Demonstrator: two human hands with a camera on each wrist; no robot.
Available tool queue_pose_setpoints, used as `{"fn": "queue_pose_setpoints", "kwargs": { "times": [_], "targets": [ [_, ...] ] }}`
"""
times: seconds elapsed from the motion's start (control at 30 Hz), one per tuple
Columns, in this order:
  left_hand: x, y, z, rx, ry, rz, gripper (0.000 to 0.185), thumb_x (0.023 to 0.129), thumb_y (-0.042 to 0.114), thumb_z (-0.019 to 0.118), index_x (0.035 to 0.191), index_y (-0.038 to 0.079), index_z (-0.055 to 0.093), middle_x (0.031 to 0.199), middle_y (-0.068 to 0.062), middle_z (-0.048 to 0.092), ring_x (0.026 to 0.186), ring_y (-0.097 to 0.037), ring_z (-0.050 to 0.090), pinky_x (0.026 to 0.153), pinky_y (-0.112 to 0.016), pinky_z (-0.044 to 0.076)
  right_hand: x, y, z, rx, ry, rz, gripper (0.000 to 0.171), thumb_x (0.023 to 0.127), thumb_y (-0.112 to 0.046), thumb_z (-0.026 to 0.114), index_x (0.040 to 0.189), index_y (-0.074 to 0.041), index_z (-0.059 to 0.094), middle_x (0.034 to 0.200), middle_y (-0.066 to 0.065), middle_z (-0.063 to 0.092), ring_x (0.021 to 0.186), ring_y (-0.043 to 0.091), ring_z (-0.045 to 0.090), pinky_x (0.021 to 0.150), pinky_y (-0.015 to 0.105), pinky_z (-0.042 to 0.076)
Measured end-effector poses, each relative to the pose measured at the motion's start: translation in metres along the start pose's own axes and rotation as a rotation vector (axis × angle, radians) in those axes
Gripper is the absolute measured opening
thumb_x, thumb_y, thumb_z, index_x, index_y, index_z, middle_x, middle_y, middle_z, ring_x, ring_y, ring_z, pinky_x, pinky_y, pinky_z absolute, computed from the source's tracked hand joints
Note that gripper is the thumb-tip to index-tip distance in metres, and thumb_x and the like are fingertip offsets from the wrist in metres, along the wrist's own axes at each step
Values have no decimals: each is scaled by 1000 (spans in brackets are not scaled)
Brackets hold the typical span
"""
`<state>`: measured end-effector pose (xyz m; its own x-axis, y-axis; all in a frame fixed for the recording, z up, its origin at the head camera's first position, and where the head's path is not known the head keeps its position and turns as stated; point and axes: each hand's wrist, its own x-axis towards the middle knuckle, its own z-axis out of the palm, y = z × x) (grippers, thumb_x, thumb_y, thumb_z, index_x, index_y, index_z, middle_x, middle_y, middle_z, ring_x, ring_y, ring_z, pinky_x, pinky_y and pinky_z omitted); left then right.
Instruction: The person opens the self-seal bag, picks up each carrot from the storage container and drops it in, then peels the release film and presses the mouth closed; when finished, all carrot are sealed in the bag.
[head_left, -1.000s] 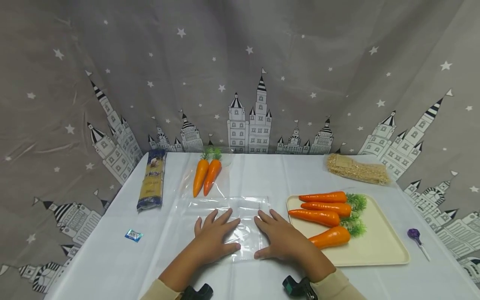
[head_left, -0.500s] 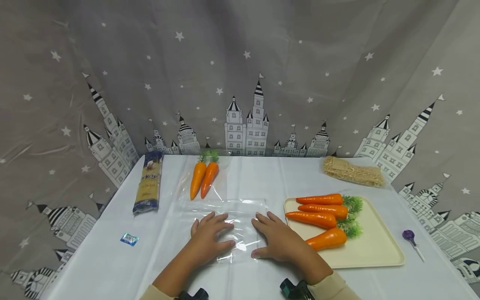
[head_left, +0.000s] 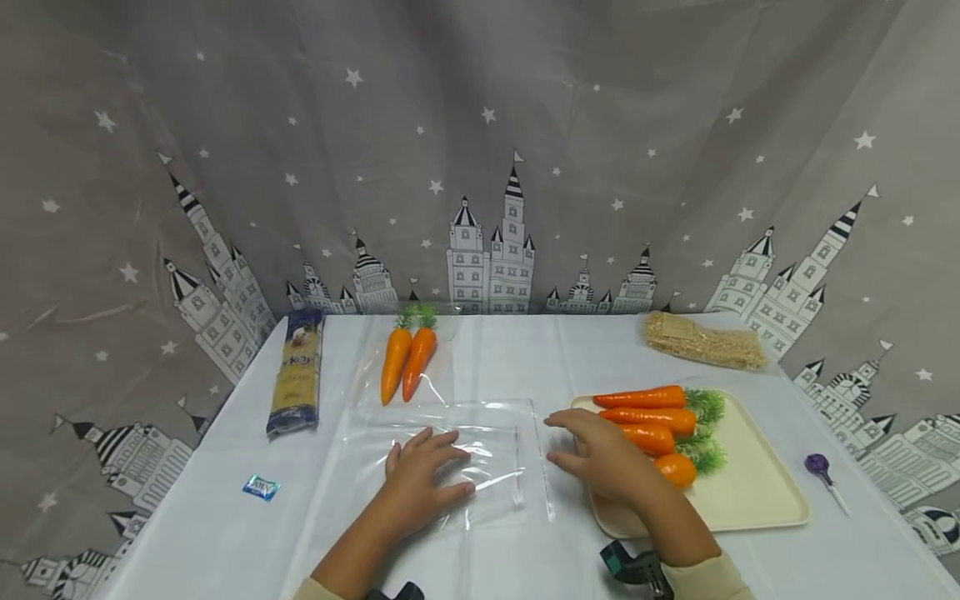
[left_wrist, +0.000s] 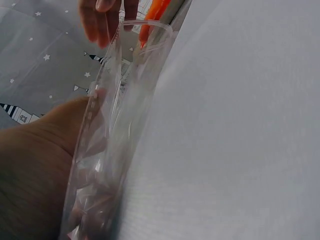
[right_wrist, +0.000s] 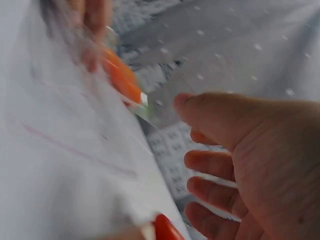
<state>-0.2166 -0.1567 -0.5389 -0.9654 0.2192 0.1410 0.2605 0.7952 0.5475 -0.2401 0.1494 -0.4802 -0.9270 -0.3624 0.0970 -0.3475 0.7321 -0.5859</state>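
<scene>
The left hand [head_left: 422,475] lies flat on a clear plastic bag [head_left: 480,454] spread on the white worktop [head_left: 210,533], fingers straight and a little apart, pressing the film down; the bag sits in the middle of the near half of the worktop, its sealing strip toward the cream tray [head_left: 757,492]; the right hand [head_left: 603,458] hovers with fingers loosely extended, holding nothing, over the tray's left edge and just above the carrots [head_left: 645,408] that lie on it (four of them, the nearest partly hidden by the hand); two more carrots [head_left: 408,360] rest side by side beyond the bag; a pasta packet [head_left: 296,375] lies at the far left, a small blue sweet [head_left: 261,487] near it, a beige noodle pack [head_left: 705,343] far right, a purple lollipop [head_left: 821,468] right of the tray.
</scene>
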Motion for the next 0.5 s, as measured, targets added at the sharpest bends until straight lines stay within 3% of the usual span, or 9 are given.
{"fn": "queue_pose_setpoints", "kwargs": {
  "times": [0.2, 0.5],
  "targets": [
    [0, 0, 1, 23, 4, 7, 41, 83, 46, 86, 119, 31, 75, 149, 2, 61, 150, -39, 39, 115, -81, 16, -19, 21, -36, -42, 68, 56, 49, 94, -29, 79, 140, -18, 65, 147, 8, 61, 141, 37, 53, 115, 63, 42],
    [0, -1, 1, 20, 11, 31, 40, 83, 46, 86, 118, 30, 76, 148, 3, 62, 150, -40, 40, 114, -81, 16, -44, 57, -78, -160, 101, 118, 52, 94, -25, 79, 141, -9, 63, 145, 18, 62, 139, 48, 50, 112, 71, 38]
  ]
}}
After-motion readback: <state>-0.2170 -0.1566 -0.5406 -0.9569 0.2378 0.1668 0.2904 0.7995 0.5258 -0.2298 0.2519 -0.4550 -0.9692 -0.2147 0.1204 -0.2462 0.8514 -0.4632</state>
